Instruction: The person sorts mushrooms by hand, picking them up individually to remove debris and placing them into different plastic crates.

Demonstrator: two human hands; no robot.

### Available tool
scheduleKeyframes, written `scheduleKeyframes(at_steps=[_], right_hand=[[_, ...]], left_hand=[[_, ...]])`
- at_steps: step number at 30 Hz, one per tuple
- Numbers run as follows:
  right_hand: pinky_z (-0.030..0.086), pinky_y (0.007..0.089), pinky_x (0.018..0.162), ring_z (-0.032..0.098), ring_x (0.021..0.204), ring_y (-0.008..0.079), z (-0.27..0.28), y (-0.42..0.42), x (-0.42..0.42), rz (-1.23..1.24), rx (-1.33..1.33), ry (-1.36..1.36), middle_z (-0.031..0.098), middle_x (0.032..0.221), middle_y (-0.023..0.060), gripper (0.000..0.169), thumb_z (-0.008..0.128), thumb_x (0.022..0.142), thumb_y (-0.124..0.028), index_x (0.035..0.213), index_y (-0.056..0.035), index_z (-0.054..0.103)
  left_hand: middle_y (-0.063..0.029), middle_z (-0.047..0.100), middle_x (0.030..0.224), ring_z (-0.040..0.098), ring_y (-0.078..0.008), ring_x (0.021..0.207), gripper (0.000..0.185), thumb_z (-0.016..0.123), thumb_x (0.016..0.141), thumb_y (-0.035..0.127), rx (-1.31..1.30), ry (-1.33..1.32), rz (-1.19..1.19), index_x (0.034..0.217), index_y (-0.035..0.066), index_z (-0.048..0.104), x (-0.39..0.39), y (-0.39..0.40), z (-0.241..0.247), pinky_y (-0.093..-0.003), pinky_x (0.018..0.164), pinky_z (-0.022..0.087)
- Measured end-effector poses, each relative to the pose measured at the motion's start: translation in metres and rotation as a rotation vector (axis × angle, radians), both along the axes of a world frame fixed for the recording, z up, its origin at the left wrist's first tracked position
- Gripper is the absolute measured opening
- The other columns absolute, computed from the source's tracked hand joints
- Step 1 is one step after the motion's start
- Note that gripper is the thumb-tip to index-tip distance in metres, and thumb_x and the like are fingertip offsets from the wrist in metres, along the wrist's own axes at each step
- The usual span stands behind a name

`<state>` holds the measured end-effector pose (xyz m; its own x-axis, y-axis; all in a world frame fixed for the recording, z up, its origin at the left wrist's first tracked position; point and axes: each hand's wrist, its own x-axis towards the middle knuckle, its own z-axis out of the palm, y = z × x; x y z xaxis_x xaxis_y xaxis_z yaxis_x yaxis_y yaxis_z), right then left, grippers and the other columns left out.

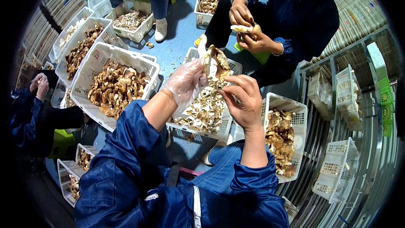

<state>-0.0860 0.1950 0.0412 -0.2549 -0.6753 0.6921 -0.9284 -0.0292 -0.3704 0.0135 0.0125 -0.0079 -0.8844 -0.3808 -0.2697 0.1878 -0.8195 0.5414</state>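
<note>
My left hand (pixel 188 80), in a clear plastic glove, grips a large mushroom (pixel 218 61) with a pale stem and a brown, ragged cap. Bare, my right hand (pixel 242 99) has its thumb and fingertips bent at the lower right rim of the cap. Whether they pinch a scrap there is too small to tell. Directly below both hands stands a white perforated plastic crate (pixel 226 125), holding pale and brown mushroom trimmings (pixel 202 114).
Crates of brown mushrooms stand left (pixel 109 117) and right (pixel 300 133). Opposite, a co-worker's hands (pixel 253 38) hold a mushroom piece; other people sit at the left and far left. A metal rack (pixel 332 133) with white baskets (pixel 337 171) borders the right side.
</note>
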Motion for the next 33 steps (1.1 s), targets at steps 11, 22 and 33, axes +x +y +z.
scheduleKeyframes(at_steps=[11, 22, 33], right_hand=[[0.060, 0.0353, 0.078, 0.075, 0.095, 0.0257, -0.008, -0.004, -0.001, 0.103, 0.001, -0.059, 0.078, 0.103, 0.0073, 0.019, 0.080, 0.081, 0.001, 0.095, -0.0049, 0.069], [0.059, 0.0311, 0.073, 0.075, 0.082, 0.0213, -0.012, -0.002, 0.007, 0.000, 0.052, -0.312, 0.077, 0.095, 0.0095, 0.012, 0.078, 0.088, -0.003, 0.098, -0.0038, 0.070], [0.060, 0.0285, 0.077, 0.076, 0.086, 0.0148, -0.015, 0.001, 0.005, -0.106, -0.074, -0.574, 0.079, 0.097, 0.0087, 0.010, 0.078, 0.091, -0.006, 0.096, -0.0026, 0.070]], left_hand=[[-0.0032, 0.074, 0.106, 0.071, -0.0101, 0.085, 0.032, 0.072, 0.100, 0.028, -0.150, -0.025, -0.124, 0.124, 0.007, 0.066, -0.002, -0.008, -0.015, -0.0202, 0.067, 0.057], [-0.0012, 0.070, 0.095, 0.064, -0.0068, 0.076, 0.030, 0.075, 0.098, 0.029, -0.202, -0.055, -0.091, 0.113, 0.005, 0.067, 0.000, 0.003, -0.012, -0.0199, 0.064, 0.054], [-0.0003, 0.071, 0.099, 0.065, -0.0067, 0.082, 0.034, 0.074, 0.099, 0.030, -0.247, -0.040, -0.200, 0.121, 0.005, 0.068, 0.001, 0.002, -0.013, -0.0195, 0.067, 0.052]])
